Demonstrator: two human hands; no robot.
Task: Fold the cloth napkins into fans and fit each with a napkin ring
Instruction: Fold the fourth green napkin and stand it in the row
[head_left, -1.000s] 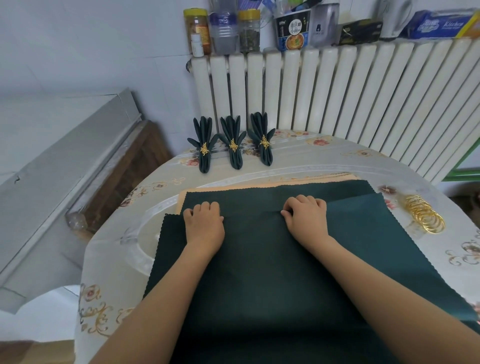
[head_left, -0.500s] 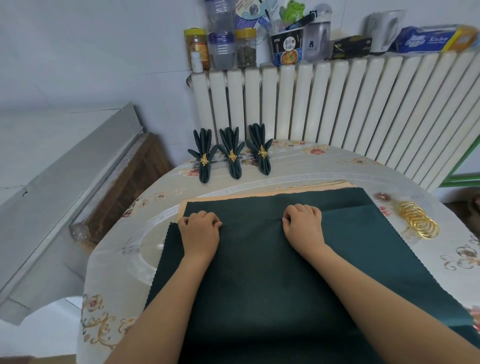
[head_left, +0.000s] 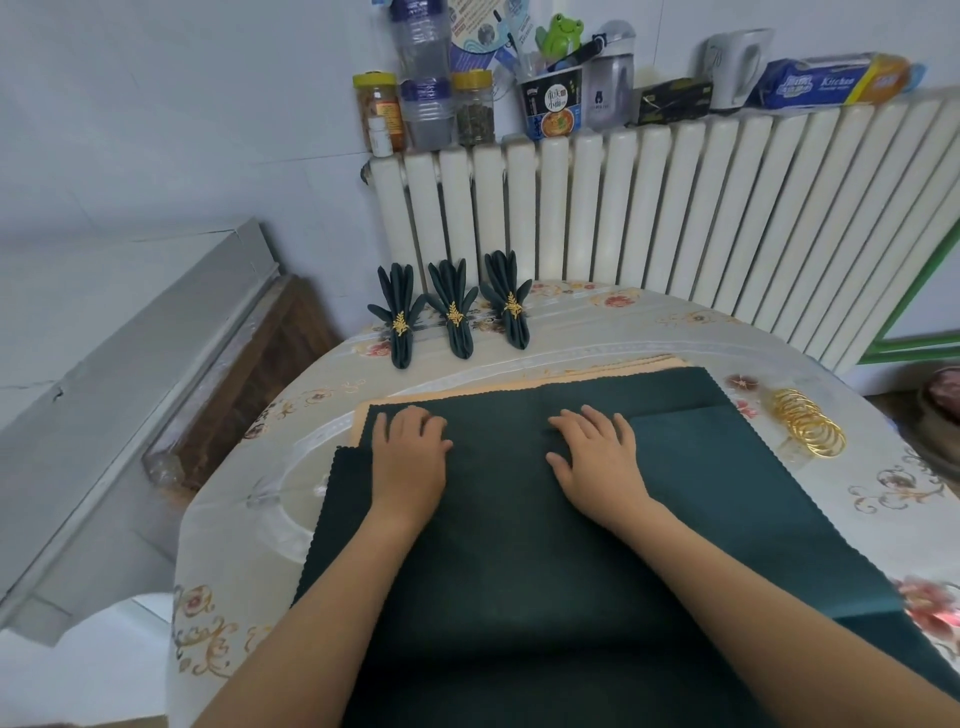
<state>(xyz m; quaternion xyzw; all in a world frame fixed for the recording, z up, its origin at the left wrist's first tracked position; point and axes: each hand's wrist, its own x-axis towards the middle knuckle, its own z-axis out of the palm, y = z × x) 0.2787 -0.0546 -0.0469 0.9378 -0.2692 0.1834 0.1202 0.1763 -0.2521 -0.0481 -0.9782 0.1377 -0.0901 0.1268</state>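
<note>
A dark green napkin (head_left: 519, 551) lies spread on top of a stack on the round table, its far edge under my hands. My left hand (head_left: 410, 457) rests palm down on the napkin's far left part, fingers loosely apart. Palm down on the far middle is my right hand (head_left: 597, 462), fingers spread. Neither hand grips anything. Another green napkin (head_left: 691, 389) shows underneath, and beige cloth (head_left: 597, 369) peeks out behind it. Three finished green fans, left (head_left: 399, 332), middle (head_left: 455, 322) and right (head_left: 511, 312), stand at the table's back, each with a gold ring. Several loose gold rings (head_left: 808, 428) lie to the right.
The table (head_left: 753, 343) has a flowered cover under clear plastic. A white radiator (head_left: 675, 218) behind it carries jars, bottles, a cup and boxes. A grey slanted board (head_left: 130, 395) leans at the left, close to the table's edge.
Both hands had curled fingers bunched at the napkin's far edge; now the fingers are stretched out flat on the cloth. The view has tilted up a little.
</note>
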